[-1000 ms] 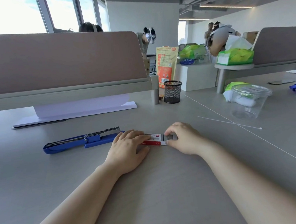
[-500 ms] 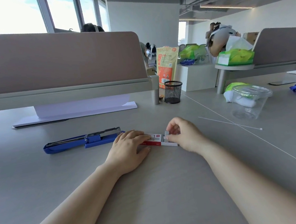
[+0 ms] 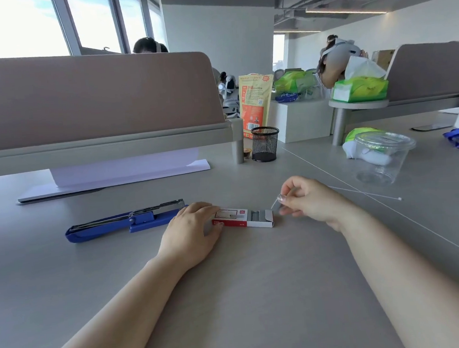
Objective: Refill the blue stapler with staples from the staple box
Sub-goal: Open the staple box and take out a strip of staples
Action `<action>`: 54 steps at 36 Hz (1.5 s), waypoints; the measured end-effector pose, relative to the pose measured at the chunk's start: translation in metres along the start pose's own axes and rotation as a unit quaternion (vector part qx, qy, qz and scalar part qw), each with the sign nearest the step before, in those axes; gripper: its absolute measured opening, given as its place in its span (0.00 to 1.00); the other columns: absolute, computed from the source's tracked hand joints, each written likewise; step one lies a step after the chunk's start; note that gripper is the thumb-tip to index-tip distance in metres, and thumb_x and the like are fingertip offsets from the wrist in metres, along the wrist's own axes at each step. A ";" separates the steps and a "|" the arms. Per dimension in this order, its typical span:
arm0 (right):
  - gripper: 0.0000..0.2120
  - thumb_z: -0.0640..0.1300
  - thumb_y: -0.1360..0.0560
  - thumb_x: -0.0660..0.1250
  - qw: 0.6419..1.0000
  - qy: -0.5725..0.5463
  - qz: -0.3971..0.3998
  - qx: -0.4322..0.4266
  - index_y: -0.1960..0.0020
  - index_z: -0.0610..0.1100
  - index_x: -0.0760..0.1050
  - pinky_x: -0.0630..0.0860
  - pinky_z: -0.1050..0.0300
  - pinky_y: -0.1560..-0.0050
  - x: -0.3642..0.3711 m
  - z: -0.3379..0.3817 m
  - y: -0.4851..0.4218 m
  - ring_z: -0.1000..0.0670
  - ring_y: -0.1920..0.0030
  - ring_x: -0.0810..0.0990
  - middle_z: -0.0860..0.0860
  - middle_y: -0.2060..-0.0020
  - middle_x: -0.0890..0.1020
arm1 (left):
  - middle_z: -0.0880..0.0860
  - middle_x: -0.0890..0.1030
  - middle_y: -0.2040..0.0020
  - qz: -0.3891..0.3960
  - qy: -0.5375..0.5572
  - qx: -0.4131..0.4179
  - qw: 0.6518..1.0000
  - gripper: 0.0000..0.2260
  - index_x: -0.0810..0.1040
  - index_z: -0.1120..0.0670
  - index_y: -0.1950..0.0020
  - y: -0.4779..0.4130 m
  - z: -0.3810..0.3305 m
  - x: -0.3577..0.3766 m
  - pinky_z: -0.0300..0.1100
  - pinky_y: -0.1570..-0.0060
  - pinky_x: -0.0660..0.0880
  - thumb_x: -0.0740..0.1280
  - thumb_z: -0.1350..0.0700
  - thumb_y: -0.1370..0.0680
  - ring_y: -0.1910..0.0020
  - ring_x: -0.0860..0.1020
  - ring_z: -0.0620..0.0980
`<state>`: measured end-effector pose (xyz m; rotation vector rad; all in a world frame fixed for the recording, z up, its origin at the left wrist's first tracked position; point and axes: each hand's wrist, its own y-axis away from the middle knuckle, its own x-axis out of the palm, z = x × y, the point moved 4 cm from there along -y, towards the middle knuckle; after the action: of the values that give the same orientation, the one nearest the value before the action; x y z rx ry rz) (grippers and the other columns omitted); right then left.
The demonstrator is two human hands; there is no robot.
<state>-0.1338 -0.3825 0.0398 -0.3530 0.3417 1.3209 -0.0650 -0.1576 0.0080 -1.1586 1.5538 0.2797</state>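
The blue stapler (image 3: 123, 224) lies opened flat on the grey desk, its metal staple channel facing up. Just right of it sits the red-and-white staple box (image 3: 242, 219), its inner tray slid out to the right with grey staples showing. My left hand (image 3: 193, 232) presses on the box's left end and holds it down. My right hand (image 3: 310, 199) hovers just right of the box, thumb and fingers pinched on a thin strip of staples (image 3: 276, 202) lifted above the tray.
A black mesh pen cup (image 3: 265, 143) stands behind, beside the divider's post. A clear plastic tub (image 3: 382, 156) sits at right, a thin white stick (image 3: 365, 192) in front of it. White paper (image 3: 125, 171) lies under the divider. People sit at the desks beyond.
The box's tray has slid out to the right. My right hand has risen from the box end, now pinching a staple strip. My left hand stays on the box.
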 end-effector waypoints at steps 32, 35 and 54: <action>0.08 0.43 0.26 0.65 0.995 0.064 -0.075 0.001 0.62 0.50 0.70 0.78 0.38 0.45 0.017 0.002 -0.002 0.42 0.53 0.83 0.43 0.57 0.84 | 0.51 0.79 0.41 -0.008 0.091 -0.027 0.995 0.15 0.78 0.49 0.40 -0.004 0.005 0.000 0.38 0.45 0.72 0.68 0.54 0.26 0.46 0.78 0.49; 0.07 0.41 0.25 0.64 0.996 0.045 -0.071 0.007 0.61 0.48 0.70 0.78 0.38 0.45 0.017 0.001 -0.002 0.45 0.54 0.84 0.42 0.57 0.84 | 0.48 0.79 0.38 0.003 0.078 -0.028 0.997 0.15 0.77 0.50 0.39 -0.004 0.004 0.001 0.38 0.42 0.69 0.68 0.52 0.26 0.41 0.76 0.48; 0.09 0.38 0.22 0.60 0.999 -0.036 -0.032 -0.006 0.60 0.46 0.65 0.80 0.47 0.46 0.044 0.004 -0.006 0.44 0.53 0.83 0.41 0.53 0.80 | 0.47 0.83 0.47 -0.006 0.104 -0.028 0.994 0.12 0.82 0.48 0.46 -0.007 -0.004 0.004 0.41 0.48 0.75 0.71 0.50 0.29 0.48 0.78 0.45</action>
<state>-0.1179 -0.3434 0.0248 -0.3222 0.2605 1.2699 -0.0614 -0.1666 0.0086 -1.2723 1.7298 0.2007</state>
